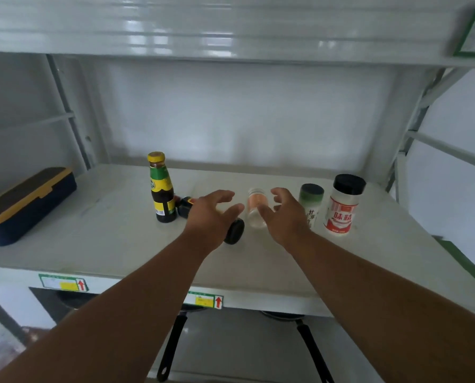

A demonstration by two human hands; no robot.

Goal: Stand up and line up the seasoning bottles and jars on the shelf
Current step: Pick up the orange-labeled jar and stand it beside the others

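On the white shelf [114,244] a dark sauce bottle [162,189] with a yellow cap and green label stands upright. Behind it a small dark bottle [185,206] lies on its side. My left hand [211,217] hovers with fingers spread over a lying jar whose black cap [235,232] shows below the hand. A clear jar [256,207] with an orange label lies between my hands. My right hand [283,214] is open just right of it. A green-topped jar [311,201] and a white jar [342,207] with a red label and black cap stand upright at the right.
A dark blue box [23,205] with a yellow-rimmed lid sits at the shelf's left end. Another shelf board [230,29] hangs overhead. Two black pan handles [170,349] hang below the shelf's front edge, which carries price tags [65,283].
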